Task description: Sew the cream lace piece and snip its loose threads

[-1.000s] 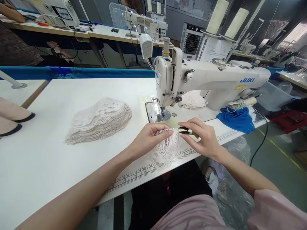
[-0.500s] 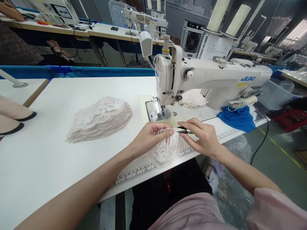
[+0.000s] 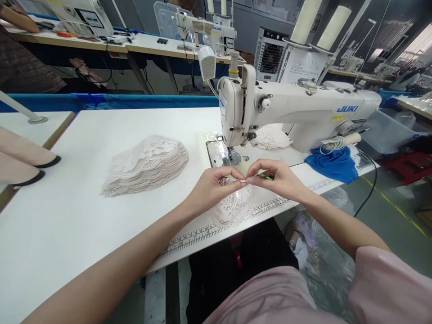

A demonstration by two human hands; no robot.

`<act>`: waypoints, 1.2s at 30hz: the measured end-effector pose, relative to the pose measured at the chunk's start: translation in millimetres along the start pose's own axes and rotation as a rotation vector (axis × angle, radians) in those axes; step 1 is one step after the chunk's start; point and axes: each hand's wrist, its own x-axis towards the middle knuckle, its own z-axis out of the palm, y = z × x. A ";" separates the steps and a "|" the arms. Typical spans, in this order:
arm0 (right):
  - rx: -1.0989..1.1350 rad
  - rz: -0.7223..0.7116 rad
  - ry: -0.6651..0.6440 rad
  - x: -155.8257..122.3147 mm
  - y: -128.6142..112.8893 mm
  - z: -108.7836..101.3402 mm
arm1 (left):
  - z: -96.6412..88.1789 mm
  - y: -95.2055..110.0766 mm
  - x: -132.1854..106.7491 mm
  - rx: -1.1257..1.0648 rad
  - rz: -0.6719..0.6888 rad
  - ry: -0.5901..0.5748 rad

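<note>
My left hand [image 3: 211, 189] pinches the top edge of a white lace piece [image 3: 232, 208] that lies on the white table [image 3: 67, 211] in front of the sewing machine [image 3: 290, 112]. My right hand [image 3: 276, 179] is closed on small green-handled thread snips [image 3: 265, 177], its fingertips meeting the left hand's fingertips over the lace. The blades are hidden between the fingers. Both hands sit just in front of the needle plate [image 3: 219, 157].
A stack of lace pieces [image 3: 146, 164] lies left of the machine. More lace [image 3: 272, 137] sits under the machine arm. A blue cloth [image 3: 332, 164] lies at the right. A printed ruler [image 3: 219, 227] runs along the table's front edge. Other sewing stations stand behind.
My right hand has moved left with the snips until its fingertips meet the left hand's. The snips' black blades, visible before, are now hidden. The lace has bunched slightly.
</note>
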 end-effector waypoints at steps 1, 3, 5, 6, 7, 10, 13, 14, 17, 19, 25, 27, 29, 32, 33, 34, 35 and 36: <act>-0.003 -0.002 -0.003 0.2 1.2 -0.2 | 0.9 -1.3 -0.7 0.050 0.065 0.039; -0.011 -0.038 0.022 -0.2 3.9 0.2 | 2.0 -4.0 -2.8 0.161 0.231 0.131; -0.025 -0.124 0.081 -1.9 7.4 2.5 | 2.2 -5.8 -5.6 0.283 0.415 0.212; -0.040 -0.183 0.116 -3.4 9.3 4.3 | 1.9 -6.1 -7.0 0.346 0.489 0.234; -0.062 -0.253 0.149 -5.1 11.3 6.3 | 1.4 -6.0 -8.5 0.403 0.544 0.241; -0.154 -0.471 0.201 -10.5 16.2 11.2 | -0.7 -3.9 -11.9 0.536 0.578 0.205; -0.219 -0.599 0.220 -14.3 17.5 12.4 | -2.6 -0.9 -13.2 0.643 0.504 0.169; -0.234 -0.614 0.232 -15.1 17.3 12.1 | -3.1 0.0 -13.3 0.669 0.491 0.159; -0.274 -0.632 0.264 -17.1 16.3 10.2 | -4.9 1.9 -12.8 0.712 0.508 0.147; -0.298 -0.635 0.274 -18.5 16.5 9.4 | -6.3 2.4 -12.3 0.737 0.518 0.135; -0.469 -0.625 0.264 -20.6 20.8 11.3 | -8.5 -4.4 -12.5 0.716 0.543 0.107; -0.585 -0.632 0.243 -19.6 21.5 12.9 | -7.9 -7.7 -13.7 0.660 0.489 0.097; -0.642 -0.648 0.254 -19.7 20.3 14.7 | -6.6 -8.0 -16.1 0.605 0.388 0.069; -0.613 -0.652 0.264 -26.4 17.1 15.5 | -2.7 -3.3 -20.1 0.610 0.327 0.040; -0.608 -0.671 0.255 -30.2 17.4 14.3 | -0.9 -2.0 -20.6 0.631 0.352 0.009; -0.621 -0.663 0.226 -33.9 19.0 12.1 | 0.8 -1.7 -20.3 0.650 0.385 -0.008; -0.626 -0.645 0.208 -36.9 22.2 9.3 | 2.2 -2.6 -19.6 0.663 0.388 -0.032; -0.610 -0.651 0.190 -38.4 26.7 6.2 | 3.1 -4.7 -18.5 0.674 0.394 -0.040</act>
